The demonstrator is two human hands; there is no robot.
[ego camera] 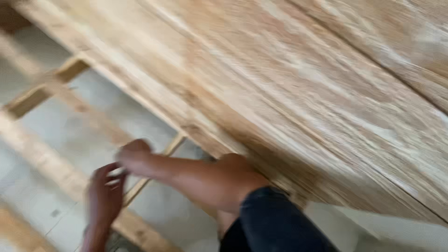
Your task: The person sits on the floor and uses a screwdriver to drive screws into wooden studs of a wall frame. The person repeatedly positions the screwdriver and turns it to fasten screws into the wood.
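Note:
The whole view is motion-blurred. My left hand (105, 196) comes up from the bottom left with its fingers raised toward my right hand (135, 156). My right forearm reaches left out of a dark blue sleeve (270, 224), and the hand looks bunched just above the left one. Both hands hover by a thin wooden slat (154, 170) of a pale wooden frame (42, 154). The blur hides whether either hand holds anything. A large light-wood panel (289, 93) slopes across the upper right, right next to my right arm.
The frame's rails and cross pieces (46, 88) lie over a pale grey tiled floor (93, 126) on the left. Another strip of pale floor (401, 231) shows under the panel's lower edge at the bottom right.

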